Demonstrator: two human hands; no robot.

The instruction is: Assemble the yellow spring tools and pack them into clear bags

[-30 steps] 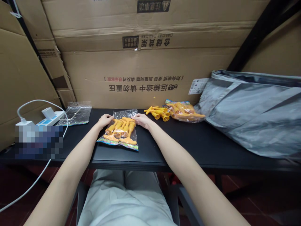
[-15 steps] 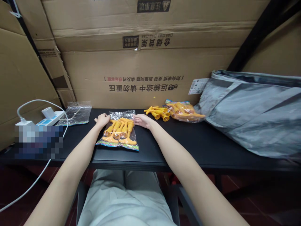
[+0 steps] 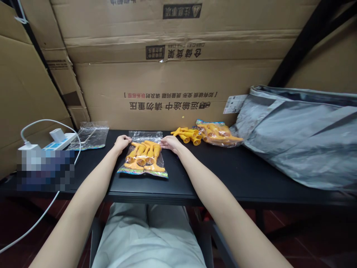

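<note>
A clear plastic bag (image 3: 161, 163) lies flat on the black table in front of me, with a coloured strip along its near edge. Inside it are several yellow-orange plastic pieces (image 3: 150, 154) with flared cups and curved crossbars. My left hand (image 3: 122, 143) pinches the bag's far left side, fingers closed. At the opposite side, my right hand (image 3: 169, 143) has its fingertips closed on the bag's right edge. The bag's transparent far flap (image 3: 145, 135) lies flat between both hands. Exactly how much film is between the fingers is hard to see.
Loose yellow pieces (image 3: 187, 134) and another filled bag (image 3: 219, 133) lie to the right, beside a large grey bag (image 3: 295, 141). Leftward are a flat clear bag (image 3: 92, 136), a power strip (image 3: 63, 141) and a white cable (image 3: 46, 211). Cardboard (image 3: 106, 82) stands behind.
The filled bag has shifted slightly right, and its far flap is now flatter and straighter. My right hand's fingers have curled from outstretched to closed at the bag's edge.
</note>
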